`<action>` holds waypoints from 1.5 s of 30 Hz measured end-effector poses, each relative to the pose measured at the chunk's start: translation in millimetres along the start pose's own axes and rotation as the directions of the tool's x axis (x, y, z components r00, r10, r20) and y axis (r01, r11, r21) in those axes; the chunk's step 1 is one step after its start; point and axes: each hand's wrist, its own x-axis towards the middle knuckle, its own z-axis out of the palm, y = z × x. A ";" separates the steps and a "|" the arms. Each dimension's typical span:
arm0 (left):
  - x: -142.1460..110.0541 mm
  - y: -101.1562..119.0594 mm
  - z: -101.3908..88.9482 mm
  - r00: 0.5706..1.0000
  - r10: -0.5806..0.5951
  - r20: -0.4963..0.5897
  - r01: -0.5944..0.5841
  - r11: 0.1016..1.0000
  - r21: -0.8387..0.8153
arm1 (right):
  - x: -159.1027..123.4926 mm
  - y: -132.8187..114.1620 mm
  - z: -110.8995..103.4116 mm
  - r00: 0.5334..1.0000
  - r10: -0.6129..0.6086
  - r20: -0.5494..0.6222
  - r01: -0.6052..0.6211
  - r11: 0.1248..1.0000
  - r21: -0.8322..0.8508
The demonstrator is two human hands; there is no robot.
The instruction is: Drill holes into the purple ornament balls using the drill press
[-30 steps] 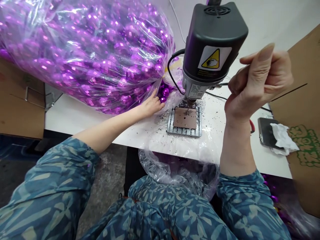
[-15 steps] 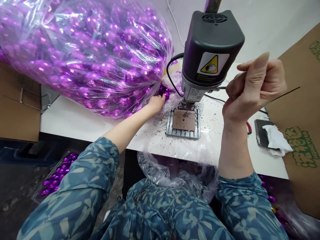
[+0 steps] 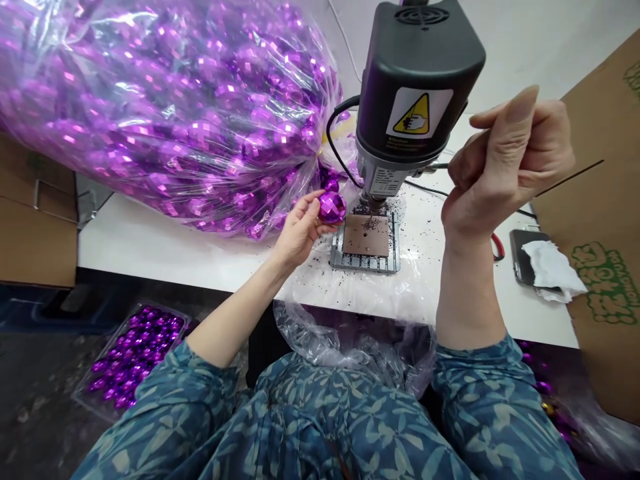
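Between the thumb and fingers of my left hand (image 3: pixel 301 228) is a shiny purple faceted ball (image 3: pixel 332 207), just left of the drill press's base. The black drill press (image 3: pixel 420 73) carries a yellow hand-warning label. Under its chuck, a brown square plate (image 3: pixel 367 241) with a small dark hole lies on the slotted metal base (image 3: pixel 367 266). My right hand (image 3: pixel 510 157) is raised to the right of the drill head, fingers curled into a fist; whatever they grip is hidden. A big clear bag of purple faceted balls (image 3: pixel 200 127) fills the left, its mouth near my left hand.
Dark shavings surround the base on the white table (image 3: pixel 160 230). A phone with a crumpled tissue (image 3: pixel 553 267) lies at right, beside a cardboard box (image 3: pixel 607 220). Clear plastic (image 3: pixel 345 340) hangs at the front edge. A tray of purple balls (image 3: pixel 137 353) is on the floor.
My left hand has drawn back from the bag's mouth, and the purple ball now shows in its fingers. My right hand stays curled and raised. The view has shifted slightly.
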 end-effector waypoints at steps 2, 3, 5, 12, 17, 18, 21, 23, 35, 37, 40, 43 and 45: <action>-8.4 -6.9 8.7 0.985 -0.142 0.096 0.154 0.979 -0.130 | 0.5 1.0 0.7 1.000 -0.010 0.000 0.010 1.000 -0.003; -10.6 -11.6 12.9 0.974 -0.194 0.118 0.213 0.960 -0.180 | 0.7 1.5 1.1 1.000 -0.016 -0.003 0.016 1.000 -0.010; -12.0 -22.5 20.2 0.958 -0.267 0.108 0.286 0.928 -0.240 | 1.0 2.2 1.6 0.999 -0.032 -0.012 0.032 0.999 -0.017; 1.3 -60.1 35.9 0.987 -0.158 0.032 0.160 0.982 -0.101 | 0.3 0.1 2.2 0.999 -0.038 0.009 0.038 0.999 0.000; 10.9 -66.5 47.5 0.992 -0.125 0.036 0.128 0.987 -0.100 | -1.4 -3.9 2.9 1.000 -0.022 -0.001 0.022 0.997 -0.079; 11.8 -66.5 49.7 0.992 -0.118 0.044 0.122 0.987 -0.103 | -1.6 -4.4 2.9 1.000 -0.017 -0.001 0.017 0.996 -0.093; 12.9 -67.3 54.8 0.994 -0.088 0.063 0.093 0.991 -0.092 | -1.5 -4.0 2.4 1.000 -0.023 0.008 0.024 0.993 -0.113; 12.9 -69.1 56.7 0.996 -0.064 0.068 0.068 0.996 -0.052 | -1.2 -2.8 2.0 0.999 -0.041 0.015 0.042 0.995 -0.087; 5.9 -78.4 66.5 0.960 0.160 0.230 -0.181 0.981 0.073 | 0.3 -0.5 -0.5 0.998 -0.055 0.034 0.058 0.992 -0.109; 6.8 -80.2 66.7 0.953 0.162 0.257 -0.184 0.981 0.064 | -1.7 0.1 -1.7 0.995 -0.087 0.047 0.089 0.994 -0.057; 8.1 -82.1 65.6 0.954 0.160 0.253 -0.188 0.978 0.093 | -9.4 0.9 -4.2 0.993 -0.113 0.017 0.113 0.993 -0.041; 8.7 -84.0 65.3 0.954 0.165 0.249 -0.195 0.976 0.100 | -18.3 3.7 -7.3 0.995 -0.104 -0.003 0.103 0.989 -0.104; 8.8 -85.3 65.8 0.954 0.162 0.251 -0.191 0.977 0.094 | -22.3 6.6 -8.9 0.992 -0.126 -0.017 0.123 0.986 -0.113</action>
